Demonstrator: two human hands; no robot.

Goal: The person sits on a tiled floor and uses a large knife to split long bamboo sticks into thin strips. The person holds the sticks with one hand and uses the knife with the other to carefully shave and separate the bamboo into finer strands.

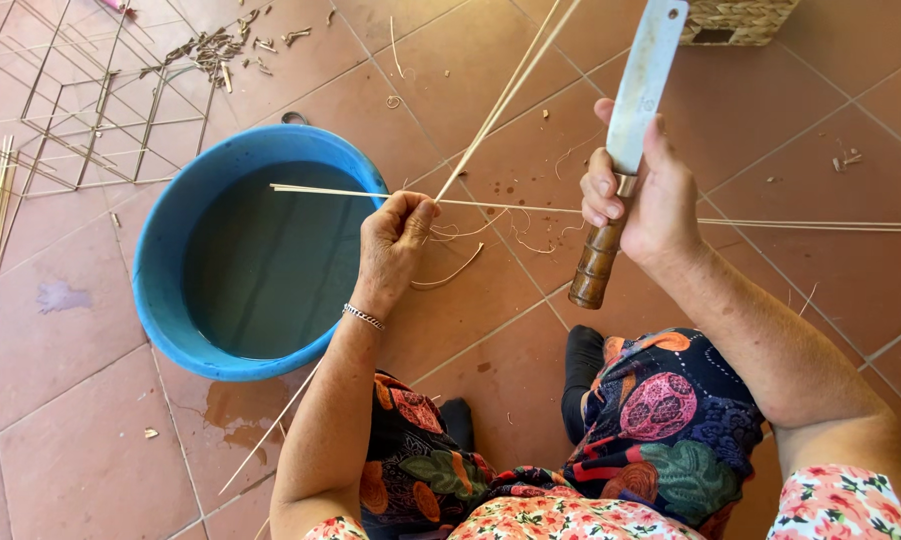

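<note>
My left hand is pinched shut on a bundle of thin cane strips, thumb and fingers closed tight where they cross; one strip runs out sideways over the blue basin of water just beyond my knuckles, and the longer ones rise away from the grip toward the top of the view. My right hand is wrapped around the ringed wooden handle of a broad-bladed knife, blade pointing up and away from me, held apart from the strips and not touching them. I judge this to be the pause between cuts: the cane is gathered and steadied, the blade lifted clear. The next move calls for bringing the edge across to the strips close beside my pinching fingers, so I would need the blade angled away from my left thumb. More strips lie on the tiled floor past my right wrist.
</note>
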